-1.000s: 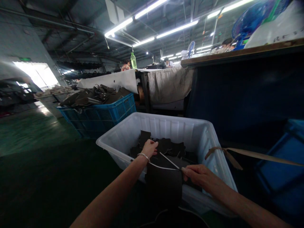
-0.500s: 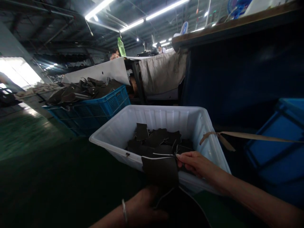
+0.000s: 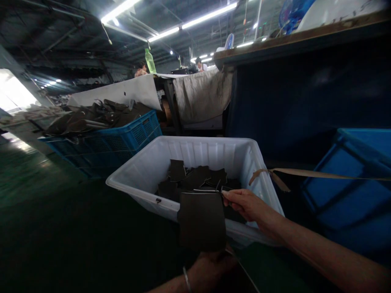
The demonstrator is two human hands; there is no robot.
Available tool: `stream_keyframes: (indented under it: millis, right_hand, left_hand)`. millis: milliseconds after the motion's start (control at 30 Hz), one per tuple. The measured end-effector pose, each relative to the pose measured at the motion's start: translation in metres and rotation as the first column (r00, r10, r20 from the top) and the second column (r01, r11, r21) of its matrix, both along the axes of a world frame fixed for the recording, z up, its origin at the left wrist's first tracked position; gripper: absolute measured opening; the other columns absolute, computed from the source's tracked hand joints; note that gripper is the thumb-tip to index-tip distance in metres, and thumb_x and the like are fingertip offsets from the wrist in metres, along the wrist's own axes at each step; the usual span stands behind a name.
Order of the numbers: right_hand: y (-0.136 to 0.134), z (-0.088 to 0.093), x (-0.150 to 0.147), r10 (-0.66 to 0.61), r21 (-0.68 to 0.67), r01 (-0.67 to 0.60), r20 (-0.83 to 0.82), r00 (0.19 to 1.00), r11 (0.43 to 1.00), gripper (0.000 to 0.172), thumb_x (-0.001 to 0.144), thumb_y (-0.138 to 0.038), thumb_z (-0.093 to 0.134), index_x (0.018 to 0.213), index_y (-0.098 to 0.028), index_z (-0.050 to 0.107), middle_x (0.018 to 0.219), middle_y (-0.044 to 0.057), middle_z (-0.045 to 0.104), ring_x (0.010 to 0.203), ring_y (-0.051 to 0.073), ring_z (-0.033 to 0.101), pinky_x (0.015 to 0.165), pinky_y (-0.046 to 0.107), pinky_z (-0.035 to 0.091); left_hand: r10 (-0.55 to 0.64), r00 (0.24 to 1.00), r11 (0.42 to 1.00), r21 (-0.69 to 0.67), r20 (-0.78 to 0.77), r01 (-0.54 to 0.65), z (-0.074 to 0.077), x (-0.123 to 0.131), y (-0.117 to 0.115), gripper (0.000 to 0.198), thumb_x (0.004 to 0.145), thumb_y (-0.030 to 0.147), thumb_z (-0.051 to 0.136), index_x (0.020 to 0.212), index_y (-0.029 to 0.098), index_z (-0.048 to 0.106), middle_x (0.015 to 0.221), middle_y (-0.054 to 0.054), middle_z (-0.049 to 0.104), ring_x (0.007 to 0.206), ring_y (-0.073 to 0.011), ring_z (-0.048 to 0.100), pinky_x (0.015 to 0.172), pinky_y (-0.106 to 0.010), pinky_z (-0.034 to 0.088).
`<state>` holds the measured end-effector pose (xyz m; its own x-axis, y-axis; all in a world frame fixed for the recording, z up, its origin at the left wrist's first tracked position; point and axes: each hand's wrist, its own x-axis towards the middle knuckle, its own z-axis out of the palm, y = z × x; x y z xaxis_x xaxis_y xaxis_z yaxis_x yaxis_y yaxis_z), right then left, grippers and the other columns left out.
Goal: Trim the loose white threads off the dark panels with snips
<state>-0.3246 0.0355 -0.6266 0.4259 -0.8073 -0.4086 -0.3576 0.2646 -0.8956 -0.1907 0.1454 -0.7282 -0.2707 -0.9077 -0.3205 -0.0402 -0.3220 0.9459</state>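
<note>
Between the fingertips of my right hand is the upper right corner of a dark, flat sheet piece with a pale cut edge. One or more thin pieces stand edge-on behind it at the pinch. The sheet hangs in front of the near rim of a white plastic tub. My left hand, a bangle on its wrist, is low in shadow by the sheet's bottom edge. Its fingers look curled around another dark sheet with a pale edge, though details are dim. More dark cut pieces lie loosely inside the tub.
A blue crate heaped with dark pieces stands at left. On the right are another blue bin and a tan strap tied to the tub. A table edge overhangs at upper right. People sit farther back.
My left hand has moved right, to the sheet's lower edge. The sheet hangs flatter and more fully in view, still pinched by my right hand. The view has shifted slightly right.
</note>
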Motion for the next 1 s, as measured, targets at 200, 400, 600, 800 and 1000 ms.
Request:
stream_keyframes:
  millis: [200, 400, 600, 800, 1000]
  right_hand:
    - [-0.024, -0.004, -0.014, -0.120, -0.017, 0.120, -0.006, 0.993, 0.993, 0.043, 0.075, -0.060, 0.051, 0.070, -0.017, 0.048, 0.044, -0.009, 0.024, 0.036, 0.004, 0.015, 0.040, 0.023, 0.005]
    - [-0.012, 0.029, -0.018, -0.052, -0.021, 0.054, 0.068, 0.996, 0.998, 0.052, 0.071, -0.068, 0.051, 0.078, -0.017, 0.053, 0.049, -0.008, 0.027, 0.039, 0.004, 0.018, 0.040, 0.020, 0.009]
    - [0.014, 0.036, -0.018, 0.292, -0.126, -0.300, -0.082, 0.953, 0.946, 0.053, 0.082, -0.064, 0.042, 0.071, -0.015, 0.057, 0.047, -0.005, 0.028, 0.039, 0.006, 0.019, 0.038, 0.022, 0.012]
    - [0.017, 0.019, -0.012, 0.271, -0.277, -0.305, -0.156, 0.950, 0.911, 0.051, 0.088, -0.056, 0.036, 0.061, -0.015, 0.052, 0.054, 0.000, 0.035, 0.048, 0.009, 0.027, 0.043, 0.023, 0.019]
    - [0.017, 0.021, -0.012, 0.210, -0.282, -0.244, -0.145, 0.967, 0.928, 0.051, 0.086, -0.059, 0.033, 0.061, -0.016, 0.047, 0.052, -0.001, 0.034, 0.044, 0.009, 0.027, 0.042, 0.024, 0.018]
  left_hand:
    - [0.043, 0.990, 0.999, 0.008, -0.135, -0.042, 0.095, 0.047, -0.003, 0.028, 0.064, 0.037, 0.072, 0.076, 0.014, 0.061, 0.067, 0.001, 0.052, 0.062, -0.0097, 0.044, 0.061, -0.023, 0.033]
    - [0.076, 0.992, 0.989, -0.117, -0.100, -0.088, 0.118, 0.059, -0.037, 0.031, 0.070, 0.031, 0.068, 0.093, 0.014, 0.060, 0.082, -0.002, 0.059, 0.073, -0.0130, 0.052, 0.066, -0.024, 0.037]
    - [-0.059, 0.984, 0.976, -0.217, -0.170, 0.021, 0.112, 0.043, -0.042, 0.028, 0.071, 0.025, 0.065, 0.095, 0.012, 0.060, 0.086, -0.005, 0.061, 0.080, -0.0161, 0.054, 0.074, -0.027, 0.039]
    - [-0.034, 0.990, 0.974, -0.225, -0.137, 0.002, 0.109, 0.031, -0.045, 0.019, 0.072, 0.024, 0.064, 0.087, 0.014, 0.058, 0.078, -0.002, 0.059, 0.073, -0.0137, 0.052, 0.066, -0.025, 0.037]
    - [-0.036, 0.982, 0.958, -0.286, -0.184, -0.018, 0.102, 0.020, -0.054, 0.030, 0.068, 0.021, 0.068, 0.094, 0.012, 0.058, 0.086, -0.003, 0.059, 0.080, -0.0144, 0.053, 0.075, -0.027, 0.040]
